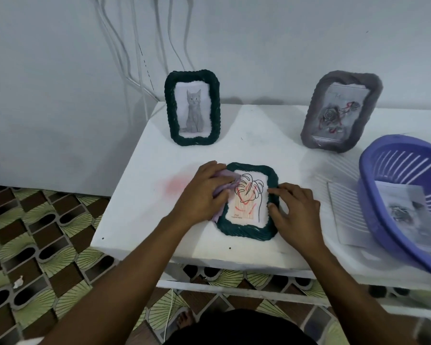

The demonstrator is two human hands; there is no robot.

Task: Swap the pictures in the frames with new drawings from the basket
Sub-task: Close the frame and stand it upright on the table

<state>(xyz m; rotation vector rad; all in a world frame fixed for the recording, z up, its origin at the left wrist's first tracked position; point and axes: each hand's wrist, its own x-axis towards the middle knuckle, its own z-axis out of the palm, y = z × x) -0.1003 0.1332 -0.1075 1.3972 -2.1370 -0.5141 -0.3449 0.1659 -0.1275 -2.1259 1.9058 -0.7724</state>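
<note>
Dark green woven rectangular picture frame lies flat, face up, on the white table, near the front edge and straight ahead of the person. Long axis runs from the person toward the wall, top end leaning slightly left. Inside is a black line drawing of a leaf over red and orange marks, upright as seen by the person.

Left hand is curled round a bunched lilac cloth and presses it on the frame's left rim and the picture's edge. Right hand is spread, with bent fingertips on the right rim.

Purple slotted plastic basket stands at the right and holds printed grey drawings. A white sheet lies partly under it.

At the back, standing: a dark green woven frame with cat drawing and a grey fuzzy frame with rose picture.
</note>
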